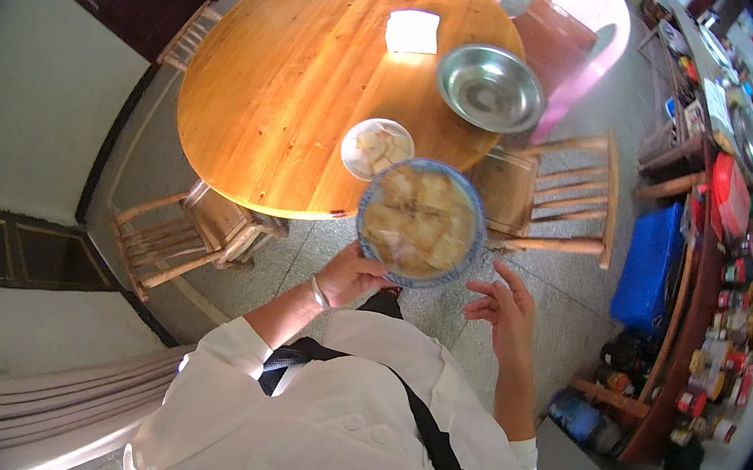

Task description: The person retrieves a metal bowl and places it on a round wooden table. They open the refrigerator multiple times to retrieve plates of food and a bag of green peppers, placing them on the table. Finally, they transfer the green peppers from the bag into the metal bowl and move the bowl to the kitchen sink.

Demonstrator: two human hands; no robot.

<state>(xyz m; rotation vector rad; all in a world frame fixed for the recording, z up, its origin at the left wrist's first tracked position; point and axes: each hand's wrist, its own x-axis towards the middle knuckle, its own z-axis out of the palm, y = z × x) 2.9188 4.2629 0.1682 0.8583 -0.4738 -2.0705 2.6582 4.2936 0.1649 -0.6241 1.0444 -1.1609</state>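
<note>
My left hand (350,274) grips the lower left edge of a round bowl with a blue-patterned rim (476,232). Pale, yellowish flat pieces (424,218) fill the bowl; their exact kind cannot be made out. I hold it in front of me, beyond the near edge of the round wooden table (271,98). My right hand (507,309) is just off the bowl's right side, fingers spread and nothing in them. A small white plate (349,150) with several pale slices rests on the table, right behind the bowl.
Farther back on the table are a wide metal basin (452,98) and a white square item (413,32). Wooden chairs (576,199) and a pink plastic chair (605,18) surround it. Along the right, a shelf (663,368) carries jars and bottles, near a blue bag-like object (648,271).
</note>
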